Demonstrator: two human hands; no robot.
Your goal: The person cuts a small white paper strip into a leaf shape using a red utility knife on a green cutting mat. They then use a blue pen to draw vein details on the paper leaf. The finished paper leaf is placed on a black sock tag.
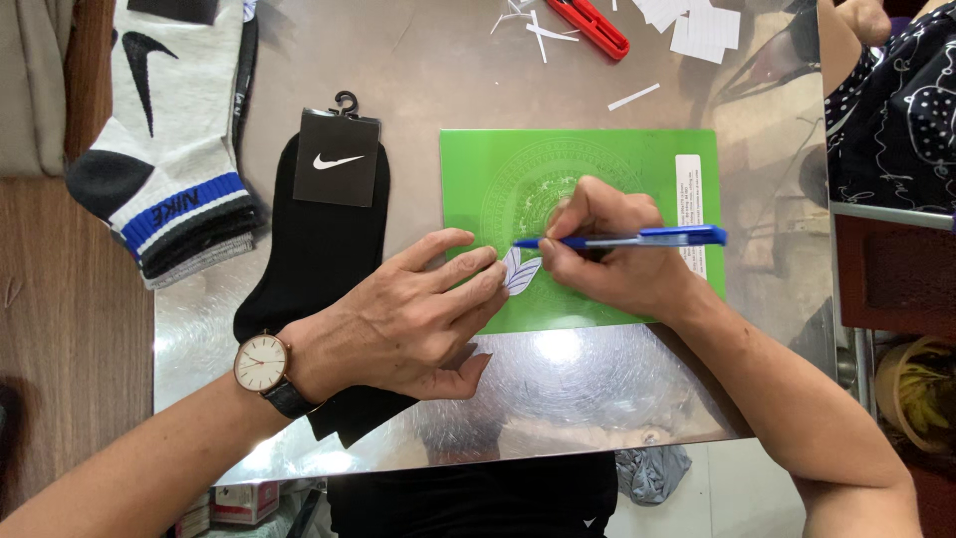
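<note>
Two hands meet over a green card. The right hand [607,249] is closed around a blue pen [637,238], pinched between thumb and fingers, with the pen's long axis running nearly level: the tip points toward the left hand and the clip end sticks out past the knuckles on the far side. The tip rests on a small white paper cutout [520,271], leaf-like in shape, which lies just under the right hand's fingertips.

The left hand [413,314], with a wristwatch [262,364] on its wrist, is flat and spread, grasping nothing; its fingertips press down on the cutout's near edge and touch the green card [597,164] beneath it. So the cutout sits between the two hands, touched by both.

Under the left palm and wrist lies a black sock [309,249] with a cardboard hanger tag. Beyond that, further out from the left hand, sits a stack of grey, white and blue socks [169,139]. Past the right hand, across the shiny metal surface [558,389], lie white paper scraps [697,25] and a red-handled tool [597,25]. Another person's patterned sleeve [891,110] shows outward of the right hand.
</note>
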